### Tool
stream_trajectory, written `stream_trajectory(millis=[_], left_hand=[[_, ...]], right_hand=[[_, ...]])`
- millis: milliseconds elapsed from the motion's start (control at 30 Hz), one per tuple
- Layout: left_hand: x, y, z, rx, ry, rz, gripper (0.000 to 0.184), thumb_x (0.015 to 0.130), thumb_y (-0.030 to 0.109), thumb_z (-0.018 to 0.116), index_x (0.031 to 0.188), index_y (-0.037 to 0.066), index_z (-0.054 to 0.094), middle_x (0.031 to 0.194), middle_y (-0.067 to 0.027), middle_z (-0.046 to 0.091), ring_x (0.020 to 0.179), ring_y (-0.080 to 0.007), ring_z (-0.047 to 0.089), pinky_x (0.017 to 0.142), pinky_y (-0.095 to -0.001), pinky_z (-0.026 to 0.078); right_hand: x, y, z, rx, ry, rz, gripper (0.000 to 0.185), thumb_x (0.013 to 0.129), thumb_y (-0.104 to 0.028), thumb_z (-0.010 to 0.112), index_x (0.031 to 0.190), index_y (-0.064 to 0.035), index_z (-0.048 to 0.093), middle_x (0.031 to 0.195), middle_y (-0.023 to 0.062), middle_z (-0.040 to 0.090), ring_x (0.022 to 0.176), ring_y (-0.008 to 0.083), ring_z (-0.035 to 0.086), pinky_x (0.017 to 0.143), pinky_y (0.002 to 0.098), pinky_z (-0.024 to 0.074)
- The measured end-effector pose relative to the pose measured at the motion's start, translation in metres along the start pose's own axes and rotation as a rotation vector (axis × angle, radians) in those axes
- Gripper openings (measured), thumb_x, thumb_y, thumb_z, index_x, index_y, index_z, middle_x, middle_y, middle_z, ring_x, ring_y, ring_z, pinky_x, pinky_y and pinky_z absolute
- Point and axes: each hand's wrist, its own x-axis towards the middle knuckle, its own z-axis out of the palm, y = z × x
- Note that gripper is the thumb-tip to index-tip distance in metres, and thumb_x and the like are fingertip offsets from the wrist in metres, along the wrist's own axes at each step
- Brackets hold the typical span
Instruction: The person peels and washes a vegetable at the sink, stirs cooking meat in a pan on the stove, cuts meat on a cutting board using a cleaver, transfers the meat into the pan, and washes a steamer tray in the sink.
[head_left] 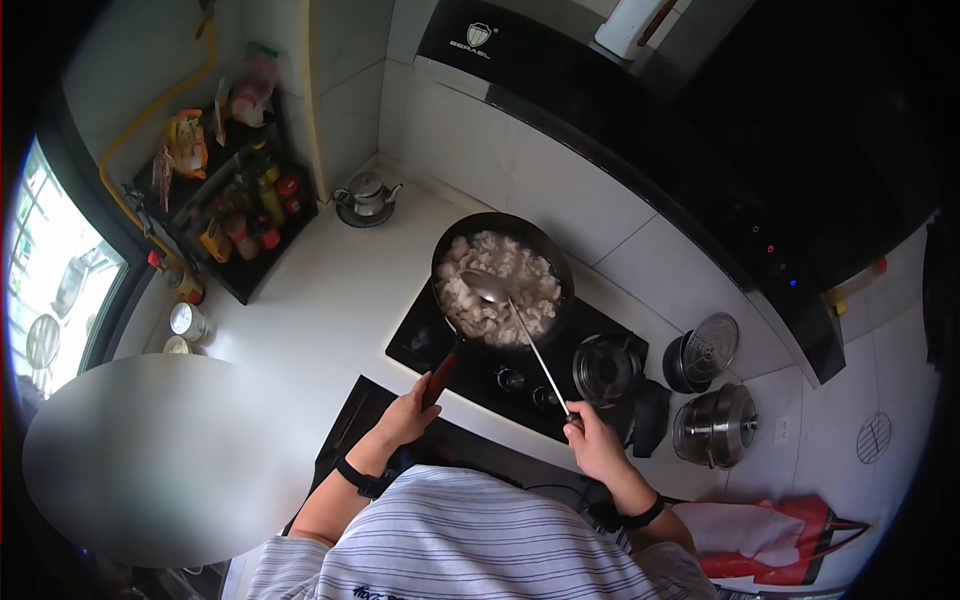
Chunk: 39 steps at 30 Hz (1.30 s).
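A dark wok (557, 250) stands on the black gas stove (420, 335), filled with pale chunks of meat (510, 262) in some liquid. My left hand (405, 415) is closed around the wok's reddish-brown handle (440, 375). In my right hand (597, 440) is the dark grip of a long metal ladle (538, 350). Its rounded head rests among the meat chunks, near the middle of the wok. Fingers of both hands are wrapped round what they hold.
Right of the wok are a second burner (607, 368), a steel pot (715, 428) and a dark pot (688, 365). A range hood (640, 150) hangs above. At left are a small kettle (368, 195) and a spice rack (240, 215). A grey blur covers the lower left.
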Motion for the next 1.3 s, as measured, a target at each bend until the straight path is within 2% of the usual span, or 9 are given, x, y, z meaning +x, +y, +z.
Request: stream_trajectory(millis=[33,167,400,733,967,1133,1200,1233,1300], left_hand=[[0.001,0.0,0.0,-0.002,-0.002,-0.009,0.071,0.086,0.028,0.061,0.143,0.004,0.026,0.102,-0.0271,0.063,0.096,-0.0413,0.061,0.084,-0.0445,0.049],[0.005,-0.009,0.006,0.005,0.013,-0.016,0.067,0.086,0.029,0.061,0.14,0.001,0.03,0.102,-0.0275,0.063,0.097,-0.0414,0.061,0.084,-0.0443,0.048],[0.006,-0.01,0.007,0.004,0.016,-0.03,0.062,0.086,0.029,0.061,0.135,-0.001,0.036,0.101,-0.0277,0.063,0.097,-0.0413,0.061,0.084,-0.0437,0.048],[0.0,-0.004,0.004,0.04,0.053,0.028,0.058,0.087,0.027,0.06,0.134,0.0,0.037,0.102,-0.0271,0.063,0.098,-0.0415,0.06,0.084,-0.0438,0.048],[-0.004,-0.005,0.006,0.08,0.085,0.037,0.058,0.087,0.027,0.059,0.134,0.001,0.036,0.102,-0.027,0.063,0.098,-0.0413,0.06,0.084,-0.0444,0.048],[-0.018,0.013,-0.005,-0.022,-0.011,-0.099,0.053,0.088,0.026,0.059,0.135,0.01,0.04,0.103,-0.0223,0.064,0.098,-0.0377,0.062,0.084,-0.043,0.049],[-0.013,-0.024,0.009,0.055,0.13,0.118,0.047,0.089,0.028,0.058,0.131,0.013,0.046,0.102,-0.0202,0.065,0.097,-0.0352,0.063,0.083,-0.0425,0.05],[-0.022,-0.024,0.003,-0.023,0.153,0.051,0.041,0.09,0.03,0.058,0.124,0.006,0.055,0.109,-0.0168,0.065,0.099,-0.0312,0.063,0.085,-0.0393,0.05],[-0.034,-0.057,0.004,0.019,0.301,0.079,0.046,0.092,0.035,0.055,0.121,-0.001,0.054,0.102,-0.0182,0.065,0.097,-0.0356,0.062,0.084,-0.0407,0.049]], right_hand=[[-0.006,-0.009,0.0,0.012,-0.035,0.076,0.032,0.089,-0.012,0.056,0.119,-0.0079,0.047,0.082,0.0149,0.063,0.078,0.0372,0.064,0.067,0.0418,0.0494],[-0.016,-0.011,0.025,-0.002,-0.082,0.067,0.033,0.089,-0.013,0.055,0.12,-0.0065,0.045,0.085,0.0199,0.064,0.081,0.0407,0.064,0.068,0.0455,0.0494],[0.026,0.04,0.09,-0.184,0.06,0.009,0.035,0.089,-0.017,0.056,0.12,-0.0092,0.044,0.086,0.0187,0.065,0.08,0.039,0.064,0.067,0.0483,0.0499],[0.043,0.051,0.042,-0.294,0.185,0.113,0.034,0.087,-0.016,0.059,0.117,-0.0127,0.043,0.089,0.0168,0.065,0.082,0.0401,0.062,0.068,0.0494,0.0485],[0.085,0.026,0.015,-0.267,0.28,0.046,0.029,0.088,-0.017,0.058,0.115,-0.011,0.046,0.091,0.0196,0.065,0.086,0.0421,0.061,0.07,0.0494,0.0484],[0.141,0.046,0.044,-0.364,0.345,0.039,0.031,0.087,-0.019,0.06,0.115,-0.0117,0.049,0.088,0.02,0.065,0.085,0.0419,0.062,0.07,0.0503,0.0487],[0.14,0.037,0.057,-0.298,0.275,0.073,0.036,0.086,-0.018,0.06,0.118,-0.0094,0.046,0.088,0.0214,0.065,0.082,0.0429,0.062,0.068,0.0511,0.0476],[0.137,0.039,0.066,-0.325,0.272,0.011,0.039,0.085,-0.017,0.061,0.12,-0.0094,0.045,0.086,0.0208,0.065,0.083,0.0428,0.062,0.069,0.051,0.0482],[0.137,0.059,0.082,-0.339,0.156,0.007,0.048,0.082,-0.013,0.063,0.124,-0.0085,0.042,0.102,0.0225,0.062,0.094,0.0427,0.06,0.077,0.0507,0.0474]])
